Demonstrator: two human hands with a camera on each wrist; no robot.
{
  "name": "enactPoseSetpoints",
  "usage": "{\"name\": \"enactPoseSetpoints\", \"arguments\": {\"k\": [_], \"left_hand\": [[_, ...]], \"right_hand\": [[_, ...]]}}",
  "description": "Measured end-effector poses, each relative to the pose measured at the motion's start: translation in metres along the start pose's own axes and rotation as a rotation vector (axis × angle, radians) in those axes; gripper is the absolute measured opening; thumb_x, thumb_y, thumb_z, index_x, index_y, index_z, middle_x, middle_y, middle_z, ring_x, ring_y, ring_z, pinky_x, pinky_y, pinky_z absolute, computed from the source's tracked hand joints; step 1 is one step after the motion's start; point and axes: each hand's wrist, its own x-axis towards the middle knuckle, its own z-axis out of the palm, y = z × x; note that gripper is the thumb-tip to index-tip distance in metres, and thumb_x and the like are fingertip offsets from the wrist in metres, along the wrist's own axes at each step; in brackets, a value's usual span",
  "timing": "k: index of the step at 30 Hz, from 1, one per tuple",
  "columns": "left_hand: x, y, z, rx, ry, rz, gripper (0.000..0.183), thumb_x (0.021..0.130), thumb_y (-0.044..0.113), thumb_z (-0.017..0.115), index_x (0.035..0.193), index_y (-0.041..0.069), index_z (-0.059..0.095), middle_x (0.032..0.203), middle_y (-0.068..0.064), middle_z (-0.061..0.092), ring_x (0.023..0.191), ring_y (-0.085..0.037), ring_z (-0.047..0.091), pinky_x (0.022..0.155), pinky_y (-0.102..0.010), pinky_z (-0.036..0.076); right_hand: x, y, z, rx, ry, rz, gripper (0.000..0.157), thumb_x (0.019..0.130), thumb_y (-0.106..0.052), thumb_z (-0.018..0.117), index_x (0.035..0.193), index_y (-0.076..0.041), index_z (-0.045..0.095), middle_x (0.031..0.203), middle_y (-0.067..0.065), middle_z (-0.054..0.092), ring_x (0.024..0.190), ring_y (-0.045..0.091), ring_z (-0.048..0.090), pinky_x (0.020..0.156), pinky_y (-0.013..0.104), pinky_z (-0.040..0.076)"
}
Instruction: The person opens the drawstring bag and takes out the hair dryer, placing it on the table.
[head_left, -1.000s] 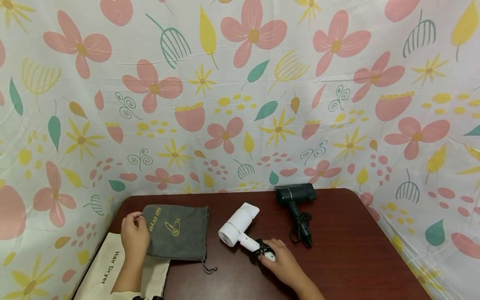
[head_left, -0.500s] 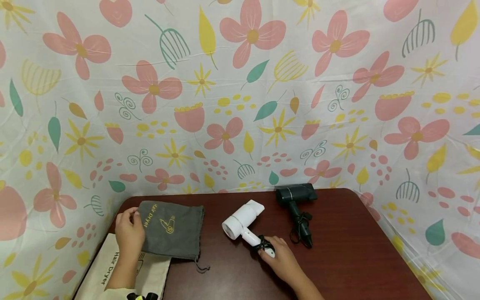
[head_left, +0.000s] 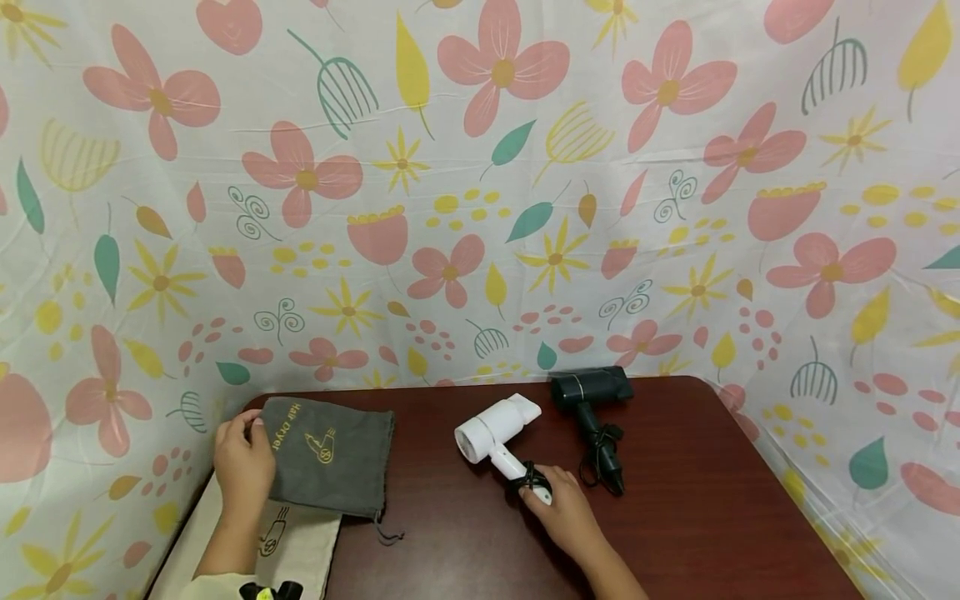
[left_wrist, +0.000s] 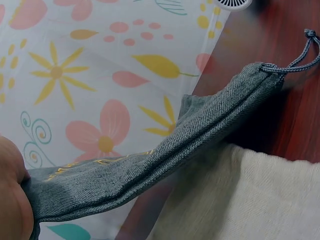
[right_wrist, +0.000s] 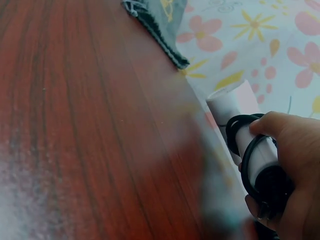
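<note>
My left hand (head_left: 243,458) pinches the closed-end edge of a dark grey drawstring bag (head_left: 330,467) with yellow "Hair Dryer" print. In the left wrist view the bag (left_wrist: 150,172) hangs tilted above the table, its cord (left_wrist: 300,60) at the far end. My right hand (head_left: 562,508) grips the handle of a white hair dryer (head_left: 495,429), whose black cord is wound round the handle. The right wrist view shows thumb and fingers curled round that handle and the cord (right_wrist: 245,135). Under the left arm lies a beige bag (head_left: 307,542), partly covered by the grey one.
A black hair dryer (head_left: 596,387) with a tied cord lies at the back right of the brown table (head_left: 712,500). A floral cloth (head_left: 450,192) hangs behind the table and along both sides.
My left hand has moved left and slightly up, carrying the grey bag along. The white hair dryer's head has shifted right and slightly up. The black hair dryer has stayed in place.
</note>
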Motion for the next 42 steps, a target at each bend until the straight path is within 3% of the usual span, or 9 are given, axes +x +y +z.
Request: {"name": "enactPoseSetpoints", "arguments": {"k": [8, 14, 17, 28, 42], "left_hand": [[0.006, -0.002, -0.011, -0.020, 0.012, 0.013, 0.036, 0.107, 0.014, 0.040, 0.125, -0.010, 0.059, 0.117, -0.030, 0.051, 0.102, -0.043, 0.049, 0.084, -0.051, 0.036], [0.011, -0.006, -0.016, -0.018, 0.045, 0.034, 0.035, 0.107, 0.013, 0.041, 0.123, -0.010, 0.061, 0.114, -0.029, 0.052, 0.098, -0.040, 0.050, 0.078, -0.037, 0.035], [0.013, -0.008, -0.018, -0.018, 0.065, 0.036, 0.034, 0.106, 0.011, 0.041, 0.122, -0.011, 0.061, 0.112, -0.029, 0.053, 0.099, -0.038, 0.050, 0.079, -0.035, 0.034], [0.022, -0.023, -0.026, 0.076, 0.084, -0.015, 0.033, 0.105, 0.010, 0.041, 0.122, -0.010, 0.062, 0.108, -0.029, 0.053, 0.101, -0.046, 0.048, 0.085, -0.054, 0.033], [0.025, -0.057, -0.024, 0.123, 0.110, 0.027, 0.026, 0.099, 0.000, 0.046, 0.113, -0.016, 0.062, 0.101, -0.036, 0.058, 0.100, -0.052, 0.049, 0.089, -0.060, 0.035]], "right_hand": [[0.003, 0.000, 0.000, -0.003, 0.003, 0.025, 0.043, 0.090, -0.033, 0.076, 0.125, -0.009, 0.067, 0.114, 0.002, 0.070, 0.105, 0.017, 0.059, 0.087, 0.037, 0.050], [0.004, 0.000, -0.001, -0.001, 0.006, 0.054, 0.045, 0.090, -0.033, 0.075, 0.127, -0.009, 0.066, 0.116, 0.004, 0.069, 0.106, 0.019, 0.060, 0.087, 0.039, 0.050], [0.005, -0.001, -0.001, -0.001, 0.009, 0.058, 0.046, 0.091, -0.034, 0.075, 0.128, -0.008, 0.066, 0.117, 0.005, 0.069, 0.107, 0.020, 0.060, 0.087, 0.040, 0.050], [0.008, -0.003, 0.000, -0.004, 0.005, 0.066, 0.047, 0.091, -0.033, 0.074, 0.128, -0.005, 0.065, 0.119, 0.008, 0.069, 0.109, 0.023, 0.060, 0.089, 0.041, 0.050], [0.012, -0.003, 0.004, -0.008, 0.011, 0.088, 0.048, 0.092, -0.034, 0.073, 0.129, -0.006, 0.065, 0.116, 0.006, 0.069, 0.105, 0.021, 0.059, 0.087, 0.041, 0.049]]}}
